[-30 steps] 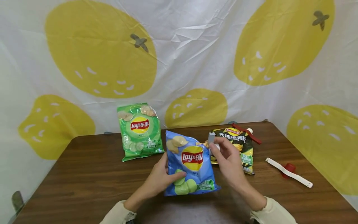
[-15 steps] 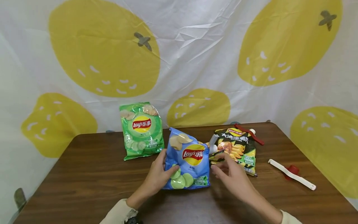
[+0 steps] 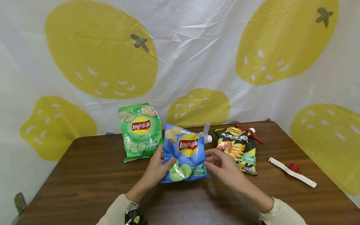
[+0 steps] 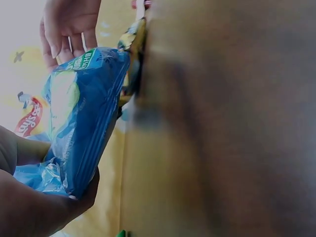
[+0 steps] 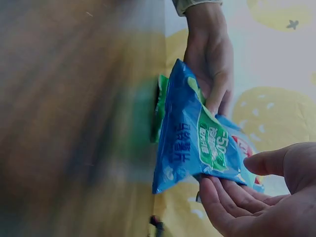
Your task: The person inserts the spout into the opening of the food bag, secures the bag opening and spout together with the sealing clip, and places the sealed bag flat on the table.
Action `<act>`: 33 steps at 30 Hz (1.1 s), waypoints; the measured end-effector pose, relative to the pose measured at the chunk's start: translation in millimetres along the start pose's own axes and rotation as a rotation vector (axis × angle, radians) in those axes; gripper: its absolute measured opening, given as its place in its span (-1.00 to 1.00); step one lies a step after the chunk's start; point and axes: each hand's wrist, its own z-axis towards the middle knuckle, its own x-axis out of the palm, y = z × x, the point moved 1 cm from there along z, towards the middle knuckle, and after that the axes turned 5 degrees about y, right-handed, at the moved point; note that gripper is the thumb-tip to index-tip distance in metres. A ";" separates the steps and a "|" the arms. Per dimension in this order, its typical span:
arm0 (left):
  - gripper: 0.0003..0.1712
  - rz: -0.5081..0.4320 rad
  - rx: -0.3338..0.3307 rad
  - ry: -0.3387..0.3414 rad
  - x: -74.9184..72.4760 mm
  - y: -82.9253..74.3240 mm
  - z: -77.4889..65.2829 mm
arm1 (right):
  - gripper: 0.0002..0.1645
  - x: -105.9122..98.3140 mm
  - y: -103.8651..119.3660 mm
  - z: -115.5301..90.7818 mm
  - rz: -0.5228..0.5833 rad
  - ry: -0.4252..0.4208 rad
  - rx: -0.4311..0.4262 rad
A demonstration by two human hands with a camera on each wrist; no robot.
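My left hand (image 3: 158,168) grips the left side of a blue Lay's chip bag (image 3: 187,162), its thumb across the front. The bag is upright, printed face towards me, above the brown table (image 3: 84,187). A grey bag clip (image 3: 206,129) with a white round cap (image 3: 208,139) sits at the bag's upper right corner; most of the clip is hidden behind the bag. My right hand (image 3: 225,167) is at the bag's lower right edge, fingers relaxed. In the right wrist view, its fingers (image 5: 237,197) reach under the bag's edge and the thumb stays in front.
Behind on the left, a green Lay's bag (image 3: 142,132) leans upright. A black chip bag (image 3: 239,148) lies to the right, with a red clip (image 3: 250,132) across its top. Nearer the right edge lies a white clip (image 3: 292,172) with a red cap (image 3: 293,167). A lemon-print cloth (image 3: 197,56) hangs behind.
My right hand has let go of the grey clip at the bag's upper right and moved down to its lower right edge. The bag has risen slightly, still in my left hand.
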 end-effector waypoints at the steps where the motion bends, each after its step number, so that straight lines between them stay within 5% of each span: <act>1: -0.45 -0.007 -0.007 -0.001 -1.1 -0.2 4.8 | -0.64 -1.4 0.9 3.6 0.009 -0.006 -0.001; 6: -0.42 -0.014 -0.019 -0.025 -6.5 -0.4 32.8 | -0.60 -7.8 3.1 25.6 0.053 -0.034 -0.048; 13: -0.41 0.016 -0.061 -0.055 -2.6 10.7 63.4 | -0.62 -13.3 -5.7 52.9 -0.096 -0.067 -0.027; 26: -0.46 0.209 -0.156 0.011 9.4 30.1 85.5 | -0.50 -8.0 -26.8 79.2 -0.253 0.025 0.002; 33: -0.39 0.478 -0.134 -0.084 17.7 27.3 90.6 | -0.55 -8.8 -32.5 83.2 -0.413 0.036 -0.050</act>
